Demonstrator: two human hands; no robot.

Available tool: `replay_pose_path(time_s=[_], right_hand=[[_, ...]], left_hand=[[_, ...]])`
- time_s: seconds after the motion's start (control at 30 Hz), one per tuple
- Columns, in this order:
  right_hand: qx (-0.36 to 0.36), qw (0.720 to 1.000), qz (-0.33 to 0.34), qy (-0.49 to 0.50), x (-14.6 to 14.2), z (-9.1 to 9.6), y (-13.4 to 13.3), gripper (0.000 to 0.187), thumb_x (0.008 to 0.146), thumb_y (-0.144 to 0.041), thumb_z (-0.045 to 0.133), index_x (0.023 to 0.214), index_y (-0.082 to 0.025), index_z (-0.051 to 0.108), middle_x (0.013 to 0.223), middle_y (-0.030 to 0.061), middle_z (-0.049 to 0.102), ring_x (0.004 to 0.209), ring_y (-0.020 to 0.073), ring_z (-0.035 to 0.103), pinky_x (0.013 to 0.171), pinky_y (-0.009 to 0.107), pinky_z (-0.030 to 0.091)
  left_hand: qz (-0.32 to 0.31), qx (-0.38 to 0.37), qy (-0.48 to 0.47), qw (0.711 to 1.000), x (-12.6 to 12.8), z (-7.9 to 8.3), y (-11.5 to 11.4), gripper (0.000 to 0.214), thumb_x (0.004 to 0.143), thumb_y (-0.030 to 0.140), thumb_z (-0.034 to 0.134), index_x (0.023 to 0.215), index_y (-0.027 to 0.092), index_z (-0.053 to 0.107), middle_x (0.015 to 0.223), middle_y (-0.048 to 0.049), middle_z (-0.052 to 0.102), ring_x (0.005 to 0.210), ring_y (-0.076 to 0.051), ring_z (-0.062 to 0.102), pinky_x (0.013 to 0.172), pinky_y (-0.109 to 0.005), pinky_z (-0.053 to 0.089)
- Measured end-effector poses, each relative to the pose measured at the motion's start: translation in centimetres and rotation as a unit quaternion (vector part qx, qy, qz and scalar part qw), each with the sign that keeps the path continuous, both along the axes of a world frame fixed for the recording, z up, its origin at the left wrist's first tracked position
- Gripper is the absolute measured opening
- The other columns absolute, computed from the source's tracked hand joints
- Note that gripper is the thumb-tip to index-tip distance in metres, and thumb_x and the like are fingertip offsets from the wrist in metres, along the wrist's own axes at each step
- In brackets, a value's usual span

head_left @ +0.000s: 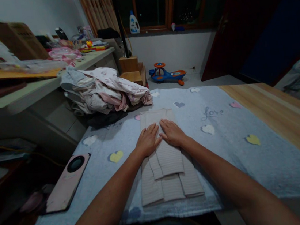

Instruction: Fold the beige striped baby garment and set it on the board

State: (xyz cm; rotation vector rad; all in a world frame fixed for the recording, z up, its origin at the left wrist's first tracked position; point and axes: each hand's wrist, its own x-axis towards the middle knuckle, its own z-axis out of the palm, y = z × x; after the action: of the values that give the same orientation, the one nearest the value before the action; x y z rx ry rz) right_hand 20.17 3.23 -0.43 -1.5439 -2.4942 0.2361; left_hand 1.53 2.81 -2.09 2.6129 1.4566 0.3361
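A light beige ribbed garment [170, 163] lies folded into a long narrow shape on the blue blanket [226, 146]. Its upper layers are folded over a wider lower part, and the exact kind of garment cannot be made out. My left hand [148, 139] rests flat on its far half, fingers stretched forward. Beside it my right hand [172, 133] also lies flat on the cloth, with the two thumbs close together. Neither hand grips anything; both press on the fabric from above.
A heap of crumpled clothes [105, 90] sits at the blanket's far left. A pink phone [68, 184] lies near the left edge. Bare wood [282, 109] shows on the right. Beyond are a cluttered desk [39, 90] and a blue ride-on toy [167, 75] on the floor.
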Motion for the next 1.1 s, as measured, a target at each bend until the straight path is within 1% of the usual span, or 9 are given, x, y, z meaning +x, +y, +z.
replay_pose_path(time_s=[0.1,0.2,0.3,0.4,0.47,0.57,0.73,0.9,1.1], right_hand=[[-0.009,1.0,0.009,0.006,1.1,0.1,-2.7,0.065,0.098,-0.038,0.042,0.152,-0.004,0.033,0.161,0.0216,0.026,0.151,0.0278,0.022,0.122,0.046,0.02],[-0.019,1.0,0.011,0.01,2.3,0.0,-5.5,0.065,0.097,-0.039,0.044,0.151,-0.003,0.035,0.16,0.0223,0.027,0.15,0.0282,0.024,0.122,0.045,0.022],[-0.022,0.999,0.02,0.019,3.1,-0.3,-7.8,0.065,0.097,-0.042,0.045,0.152,-0.008,0.036,0.161,0.0196,0.029,0.15,0.0273,0.025,0.122,0.046,0.022],[-0.017,1.0,0.012,0.018,3.1,-0.8,-9.1,0.063,0.098,-0.042,0.043,0.152,-0.01,0.036,0.161,0.0179,0.028,0.15,0.027,0.023,0.122,0.047,0.021],[-0.012,1.0,0.006,0.015,2.9,-1.1,-9.4,0.061,0.099,-0.041,0.041,0.152,-0.01,0.037,0.162,0.0173,0.028,0.151,0.0268,0.022,0.123,0.047,0.019],[-0.007,1.0,0.009,0.009,2.8,-1.2,-9.5,0.063,0.099,-0.043,0.042,0.151,-0.009,0.038,0.162,0.0177,0.027,0.151,0.0265,0.021,0.123,0.047,0.017],[-0.005,1.0,0.021,0.001,3.1,-1.1,-9.7,0.068,0.097,-0.049,0.045,0.153,-0.012,0.036,0.163,0.0177,0.023,0.152,0.028,0.018,0.122,0.049,0.017],[-0.001,1.0,0.021,-0.006,3.0,-0.9,-10.0,0.068,0.096,-0.05,0.046,0.153,-0.013,0.036,0.163,0.0179,0.023,0.152,0.0293,0.018,0.122,0.05,0.017],[-0.018,0.999,0.034,-0.007,3.0,-0.4,-10.2,0.075,0.095,-0.058,0.047,0.155,-0.016,0.033,0.164,0.0169,0.02,0.152,0.0304,0.015,0.122,0.051,0.014]], left_hand=[[-0.015,-0.004,0.006,1.0,-0.3,0.4,-0.1,0.061,0.096,0.042,0.044,0.152,0.019,0.035,0.163,-0.0131,0.029,0.151,-0.024,0.026,0.121,-0.047,0.023],[-0.028,-0.013,0.022,0.999,-0.4,1.1,-0.8,0.061,0.093,0.032,0.048,0.152,0.02,0.037,0.163,-0.0122,0.027,0.152,-0.026,0.023,0.121,-0.05,0.022],[-0.034,0.004,0.034,0.999,-0.2,1.5,-2.9,0.055,0.095,0.029,0.044,0.149,0.024,0.041,0.164,-0.0088,0.027,0.152,-0.025,0.021,0.122,-0.051,0.019],[-0.086,-0.001,0.034,0.996,0.0,1.5,-5.7,0.051,0.1,0.033,0.038,0.15,0.027,0.04,0.163,-0.0052,0.03,0.152,-0.022,0.022,0.122,-0.047,0.019],[-0.116,-0.029,0.032,0.992,0.0,1.4,-7.4,0.052,0.102,0.038,0.034,0.152,0.026,0.037,0.161,-0.005,0.033,0.151,-0.021,0.024,0.122,-0.045,0.021],[-0.124,-0.048,0.031,0.991,-0.3,1.3,-8.6,0.054,0.102,0.043,0.033,0.153,0.026,0.036,0.161,-0.0057,0.033,0.151,-0.021,0.024,0.122,-0.045,0.021],[-0.12,-0.036,0.014,0.992,-0.7,1.2,-8.6,0.054,0.102,0.045,0.035,0.153,0.027,0.036,0.161,-0.0056,0.033,0.151,-0.022,0.025,0.122,-0.046,0.02],[-0.115,-0.029,0.007,0.993,-0.6,1.0,-8.7,0.054,0.102,0.046,0.034,0.153,0.028,0.037,0.16,-0.0051,0.036,0.15,-0.021,0.026,0.122,-0.047,0.019],[-0.124,-0.022,0.028,0.992,-0.5,0.9,-8.9,0.066,0.098,0.061,0.032,0.155,0.026,0.033,0.164,-0.0072,0.027,0.152,-0.027,0.021,0.121,-0.049,0.018]])
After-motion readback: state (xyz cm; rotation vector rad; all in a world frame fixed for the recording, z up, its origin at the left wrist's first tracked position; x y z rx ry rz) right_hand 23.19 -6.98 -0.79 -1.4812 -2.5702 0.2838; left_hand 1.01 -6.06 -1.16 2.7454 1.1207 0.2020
